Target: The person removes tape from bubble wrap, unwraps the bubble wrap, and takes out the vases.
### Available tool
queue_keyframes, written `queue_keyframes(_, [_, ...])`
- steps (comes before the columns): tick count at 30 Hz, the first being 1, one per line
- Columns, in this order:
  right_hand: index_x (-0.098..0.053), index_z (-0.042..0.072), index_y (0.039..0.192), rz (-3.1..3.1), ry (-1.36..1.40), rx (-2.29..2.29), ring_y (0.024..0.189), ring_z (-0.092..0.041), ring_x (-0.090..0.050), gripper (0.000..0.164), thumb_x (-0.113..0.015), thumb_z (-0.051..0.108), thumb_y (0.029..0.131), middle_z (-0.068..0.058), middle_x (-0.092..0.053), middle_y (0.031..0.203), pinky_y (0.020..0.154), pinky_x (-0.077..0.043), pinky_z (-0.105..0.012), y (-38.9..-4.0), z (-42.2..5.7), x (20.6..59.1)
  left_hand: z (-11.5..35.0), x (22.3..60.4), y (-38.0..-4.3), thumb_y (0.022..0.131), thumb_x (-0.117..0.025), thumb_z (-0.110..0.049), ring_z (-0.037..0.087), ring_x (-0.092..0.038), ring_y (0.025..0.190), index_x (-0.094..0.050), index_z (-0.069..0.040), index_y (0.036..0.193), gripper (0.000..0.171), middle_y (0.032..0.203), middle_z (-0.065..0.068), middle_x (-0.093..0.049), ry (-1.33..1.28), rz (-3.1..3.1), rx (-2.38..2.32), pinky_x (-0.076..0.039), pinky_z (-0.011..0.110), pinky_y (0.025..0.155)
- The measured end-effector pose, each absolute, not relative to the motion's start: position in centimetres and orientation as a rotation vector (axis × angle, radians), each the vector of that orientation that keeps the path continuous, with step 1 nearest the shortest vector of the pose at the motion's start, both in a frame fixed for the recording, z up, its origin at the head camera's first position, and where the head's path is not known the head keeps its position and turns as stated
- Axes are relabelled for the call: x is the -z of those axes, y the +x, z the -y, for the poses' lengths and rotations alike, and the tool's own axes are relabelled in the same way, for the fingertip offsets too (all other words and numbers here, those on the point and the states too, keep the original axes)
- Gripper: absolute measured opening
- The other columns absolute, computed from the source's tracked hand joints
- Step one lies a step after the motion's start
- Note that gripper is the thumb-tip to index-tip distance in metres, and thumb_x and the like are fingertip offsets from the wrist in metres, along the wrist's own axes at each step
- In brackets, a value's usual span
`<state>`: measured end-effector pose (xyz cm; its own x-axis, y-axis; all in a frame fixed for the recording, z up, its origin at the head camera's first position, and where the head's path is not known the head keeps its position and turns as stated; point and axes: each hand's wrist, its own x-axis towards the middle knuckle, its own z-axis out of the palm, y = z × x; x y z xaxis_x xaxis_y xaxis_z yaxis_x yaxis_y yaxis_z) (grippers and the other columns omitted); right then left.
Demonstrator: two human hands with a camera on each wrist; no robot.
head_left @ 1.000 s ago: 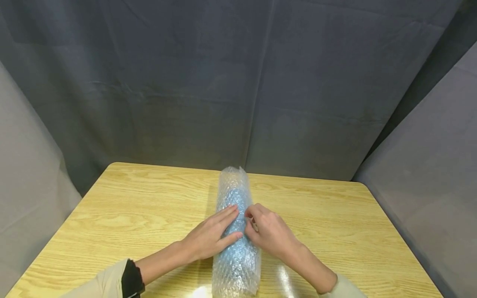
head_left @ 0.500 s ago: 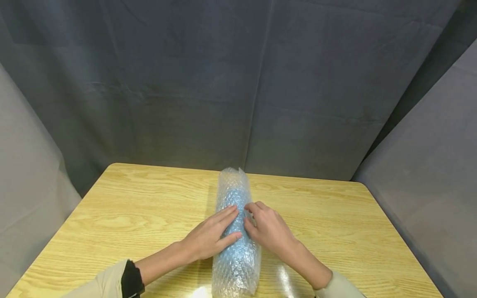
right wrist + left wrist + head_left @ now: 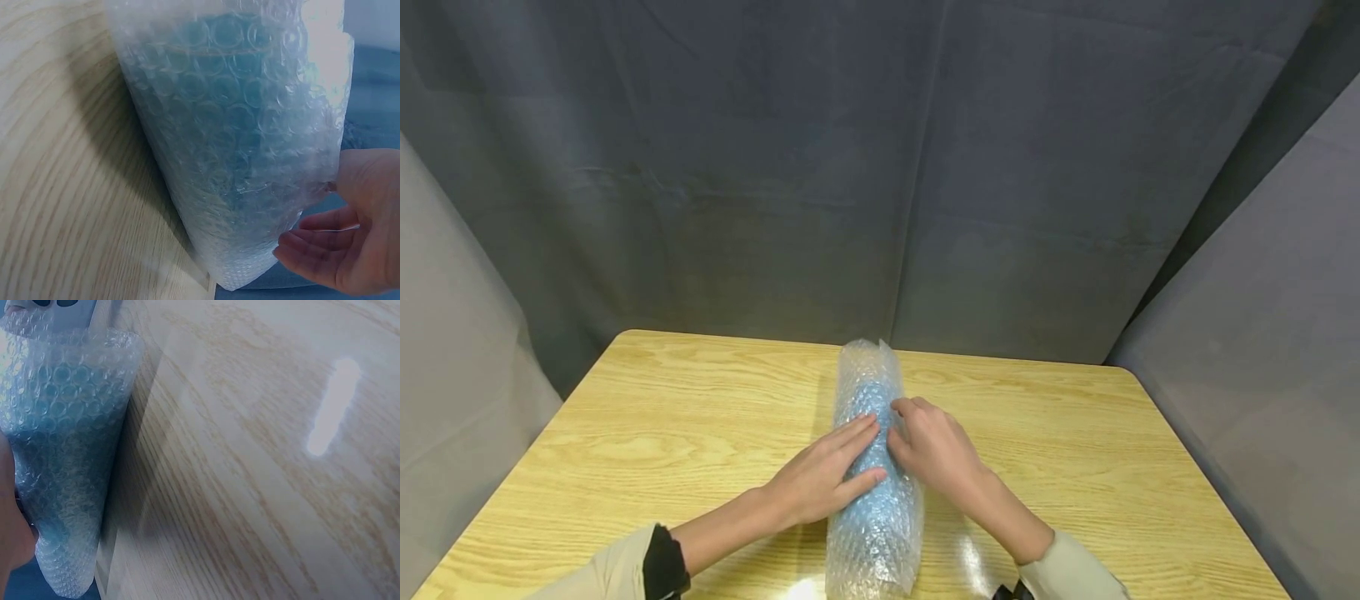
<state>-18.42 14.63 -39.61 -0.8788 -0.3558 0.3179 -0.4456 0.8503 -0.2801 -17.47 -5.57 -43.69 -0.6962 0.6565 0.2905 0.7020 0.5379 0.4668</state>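
Observation:
A long roll of bubble wrap (image 3: 874, 542) lies on the table, pointing away from me, around something light blue (image 3: 872, 396). The blue thing's kind is hidden by the wrap, which reaches past it at both ends. My left hand (image 3: 823, 479) rests across the top of the roll, fingers straight and thumb spread toward me. On the roll's right side is my right hand (image 3: 936, 450), its thumb and index fingertips apart and touching the wrap. In the right wrist view, the thumb presses the bubble wrap (image 3: 225, 137) while the other fingers bend loosely near its edge.
The wooden table (image 3: 700, 400) has rounded far corners. A dark grey curtain (image 3: 775, 167) hangs behind it, and pale grey cloth panels (image 3: 1277, 333) stand at both sides. Bright light reflections show on the tabletop near me.
My right hand's thumb and index finger have parted from a pinch at the wrap, and the hand has shifted slightly up and left. The left hand stays put on the roll.

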Motion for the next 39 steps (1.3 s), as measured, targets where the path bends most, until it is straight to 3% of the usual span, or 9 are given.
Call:
queue_keyframes(12, [-0.071,0.002,0.114,2.811,0.505,-0.43,0.071,-0.023,-0.065,0.032,-0.069,0.015,0.085,-0.012,-0.07,0.102,0.054,-0.055,-0.038,-19.8,-14.2,39.7,5.5,43.7,-17.5,0.105,-0.043,-0.051,0.029,-0.029,0.146,-0.038,0.003,0.151,0.071,0.157,0.016,-0.034,-1.178,2.688,0.87,-0.028,0.044,0.117])
queue_keyframes(23, [-0.071,0.002,0.112,2.83,0.482,-0.475,0.078,-0.026,-0.067,0.027,-0.066,0.012,0.088,-0.012,-0.069,0.103,0.062,-0.058,-0.043,-21.4,-14.1,39.9,5.4,43.6,-17.5,0.105,-0.043,-0.051,0.03,-0.03,0.145,-0.039,0.003,0.15,0.071,0.156,0.017,-0.035,-1.182,2.686,0.86,-0.029,0.044,0.116])
queue_keyframes(39, [-0.074,0.002,0.105,2.753,0.569,-0.409,0.07,-0.02,-0.063,0.016,-0.067,0.009,0.092,-0.011,-0.07,0.095,0.06,-0.057,-0.039,-23.6,-13.9,40.7,5.6,43.6,-17.6,0.105,-0.043,-0.051,0.029,-0.029,0.145,-0.039,0.003,0.15,0.071,0.157,0.017,-0.034,-1.187,2.692,0.877,-0.029,0.043,0.116])
